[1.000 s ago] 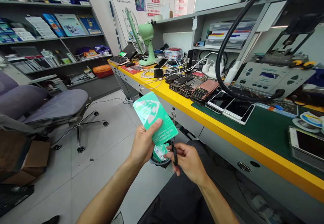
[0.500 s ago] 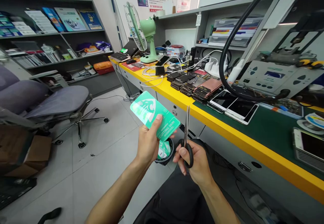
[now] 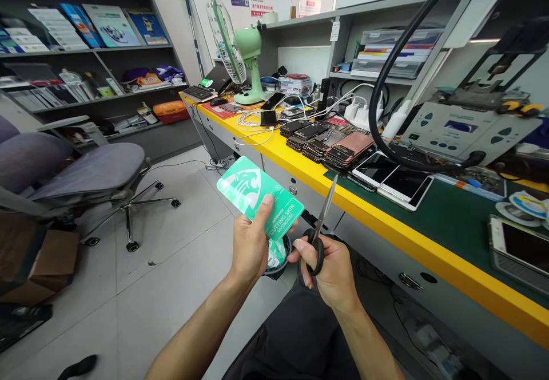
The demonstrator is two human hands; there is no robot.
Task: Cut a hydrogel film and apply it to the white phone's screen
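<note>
My left hand (image 3: 252, 237) is closed on a flat green packet (image 3: 246, 188) printed "CUTTING SKIN HYDROGEL", its thumb lying across the front. A pair of scissors (image 3: 325, 205) with black handles is in my right hand (image 3: 332, 271), blades together and pointing up and away from me. The blades stand to the right of the packet and do not touch it. Under the packet, a small bin (image 3: 281, 266) holds more green-and-white packaging (image 3: 275, 252); the packet and my hands partly cover it.
On the right runs a yellow-edged workbench (image 3: 295, 165) with stacks of phones (image 3: 315, 148), white-framed phones (image 3: 405, 188), cables and a machine (image 3: 454, 131). A green fan (image 3: 249, 54) stands at its far end. An office chair (image 3: 98, 168) and cardboard box (image 3: 55, 260) are on the left.
The scissors have moved right, away from the packet's lower edge, and tilted to the right. The packet has turned to lie more sideways, still in my left hand.
</note>
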